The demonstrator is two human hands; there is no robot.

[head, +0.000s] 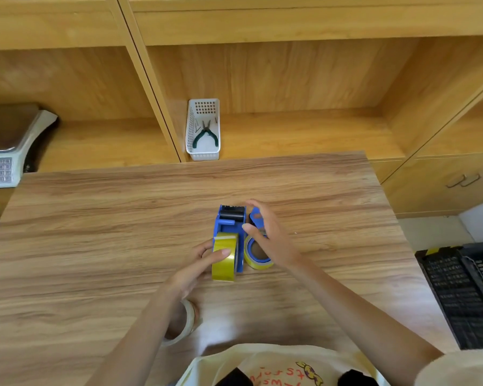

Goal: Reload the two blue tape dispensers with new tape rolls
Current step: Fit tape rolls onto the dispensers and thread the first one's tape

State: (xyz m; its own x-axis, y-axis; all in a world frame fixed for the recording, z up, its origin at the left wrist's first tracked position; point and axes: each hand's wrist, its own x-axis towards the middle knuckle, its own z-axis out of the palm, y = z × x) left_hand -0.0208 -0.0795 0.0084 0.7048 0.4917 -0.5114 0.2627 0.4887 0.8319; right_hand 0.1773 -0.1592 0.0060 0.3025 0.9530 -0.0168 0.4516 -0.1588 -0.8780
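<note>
One blue tape dispenser (229,222) stands upright at the table's middle, with a yellow tape roll (224,260) seated in its near end. My left hand (195,270) grips that roll, thumb on top and fingers on its left side. A second blue dispenser (255,215) lies on its side just to the right, with another yellow roll (258,260) around its blue hub. My right hand (271,238) hovers over this second dispenser with fingers spread, and hides its middle. A pale, nearly used-up tape roll (188,321) lies under my left forearm.
A white basket (191,129) holding green-handled pliers (205,135) stands on the shelf behind the wooden table (95,232). A weighing scale (3,151) sits at far left. Black plastic crates (463,291) stand beside the table's right edge.
</note>
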